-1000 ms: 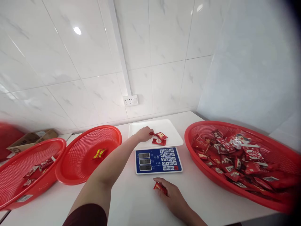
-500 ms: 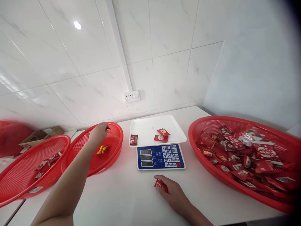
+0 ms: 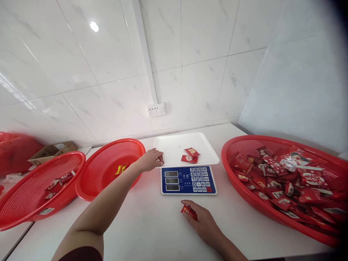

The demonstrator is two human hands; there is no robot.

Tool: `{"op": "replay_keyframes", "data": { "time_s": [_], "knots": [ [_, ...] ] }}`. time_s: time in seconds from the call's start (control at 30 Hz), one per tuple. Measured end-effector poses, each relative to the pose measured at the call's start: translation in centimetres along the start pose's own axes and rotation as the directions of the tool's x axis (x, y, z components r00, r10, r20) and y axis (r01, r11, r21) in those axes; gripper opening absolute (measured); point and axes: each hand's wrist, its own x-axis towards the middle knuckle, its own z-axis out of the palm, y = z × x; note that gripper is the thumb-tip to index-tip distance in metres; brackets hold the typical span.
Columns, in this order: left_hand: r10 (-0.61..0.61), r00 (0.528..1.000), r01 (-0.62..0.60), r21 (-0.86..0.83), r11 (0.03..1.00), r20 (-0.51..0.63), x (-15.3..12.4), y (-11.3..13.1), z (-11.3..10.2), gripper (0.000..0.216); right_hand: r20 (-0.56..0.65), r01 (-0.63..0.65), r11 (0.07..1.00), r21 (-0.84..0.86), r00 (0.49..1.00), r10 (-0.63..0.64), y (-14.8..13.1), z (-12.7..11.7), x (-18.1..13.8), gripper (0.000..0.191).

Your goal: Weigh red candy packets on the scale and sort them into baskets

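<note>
Tray (image 3: 174,145) bears two packets (image 3: 189,158); left hand (image 3: 148,164) pinches third packet (image 3: 161,158), right hand (image 3: 202,223) clasps fourth packet (image 3: 188,211).

A smooth white countertop (image 3: 152,228) fills the lower frame. At centre it bears a blue-faced digital scale with a white tray (image 3: 189,179), and below that lies a small red foil packet (image 3: 188,211). A wide red plastic mesh basket (image 3: 223,161) sits at right, a round red mesh basket (image 3: 106,166) left of centre, a second red mesh basket (image 3: 27,181) at far left, and a brown cardboard box (image 3: 51,150) behind it.

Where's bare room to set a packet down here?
Bare: back half of the tray; counter between left arm and right hand; most of the middle basket. Crowded: right basket, heaped with packets; tray front, with two packets and the left hand.
</note>
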Motion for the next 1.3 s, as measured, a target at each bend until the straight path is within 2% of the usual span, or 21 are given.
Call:
{"op": "replay_keyframes", "data": {
  "time_s": [0.17, 0.27, 0.37, 0.43, 0.53, 0.6, 0.67, 0.77, 0.87, 0.93, 1.0, 1.17, 1.3],
  "knots": [
    [-0.042, 0.998, 0.042, -0.001, 0.999, -0.044, 1.4, 0.4, 0.4, 0.035, -0.002, -0.006, 1.0, -0.017, 1.0, 0.006, -0.3, -0.1, -0.2, 0.043],
    [-0.114, 0.984, 0.119, 0.026, 0.993, -0.135, 0.6, 0.0, -0.8, 0.032, -0.004, -0.001, 1.0, -0.013, 1.0, 0.001, -0.4, -0.1, -0.2, 0.043],
    [-0.215, 0.945, 0.24, 0.075, 0.968, -0.248, -0.8, -0.9, -2.4, 0.036, -0.002, 0.01, 1.0, -0.019, 1.0, -0.01, -0.3, -0.1, -0.2, 0.042],
    [-0.24, 0.923, 0.282, 0.104, 0.954, -0.3, -1.5, -1.3, -2.9, 0.037, 0.006, 0.017, 1.0, -0.023, 1.0, -0.017, -0.2, -0.1, -0.2, 0.042],
    [-0.145, 0.953, 0.185, 0.133, 0.974, -0.266, -1.4, -0.5, -2.4, 0.037, 0.011, 0.017, 1.0, -0.025, 1.0, -0.017, -0.2, 0.0, -0.1, 0.042],
    [-0.011, 0.984, 0.035, 0.129, 0.991, -0.178, -0.5, 1.2, -1.3, 0.039, 0.004, 0.018, 1.0, -0.024, 1.0, -0.018, -0.2, 0.0, -0.1, 0.042],
    [0.134, 0.988, -0.125, 0.107, 0.986, -0.078, 1.0, 3.4, -0.3, 0.044, -0.005, 0.015, 1.0, -0.025, 1.0, -0.016, -0.3, 0.0, -0.1, 0.042],
    [0.315, 0.948, -0.318, 0.066, 0.946, 0.05, 3.6, 6.5, 0.5, 0.059, -0.024, 0.008, 1.0, -0.019, 1.0, -0.009, -0.4, 0.1, -0.2, 0.042],
    [0.416, 0.895, -0.426, 0.032, 0.904, 0.159, 6.1, 8.4, 0.5, 0.054, -0.041, 0.011, 1.0, -0.006, 0.999, -0.011, -0.4, 0.1, -0.4, 0.043],
    [0.434, 0.876, -0.449, 0.025, 0.893, 0.21, 7.4, 8.8, 0.4, 0.046, -0.049, 0.017, 1.0, -0.002, 0.999, -0.017, -0.3, 0.1, -0.4, 0.042],
    [0.419, 0.88, -0.437, 0.039, 0.898, 0.224, 8.4, 8.8, 0.4, 0.042, -0.053, 0.026, 1.0, -0.002, 0.998, -0.026, -0.2, 0.1, -0.3, 0.042],
    [0.294, 0.947, -0.313, 0.167, 0.935, 0.128, 9.1, 8.2, 1.3, 0.045, -0.043, 0.034, 0.999, -0.012, 0.998, -0.035, -0.3, 0.0, -0.3, 0.042],
    [0.212, 0.975, -0.222, 0.239, 0.945, 0.065, 8.2, 7.4, 1.5, 0.038, -0.038, 0.024, 0.999, -0.027, 0.999, -0.025, -0.5, 0.0, -0.3, 0.043]
  ]
}}
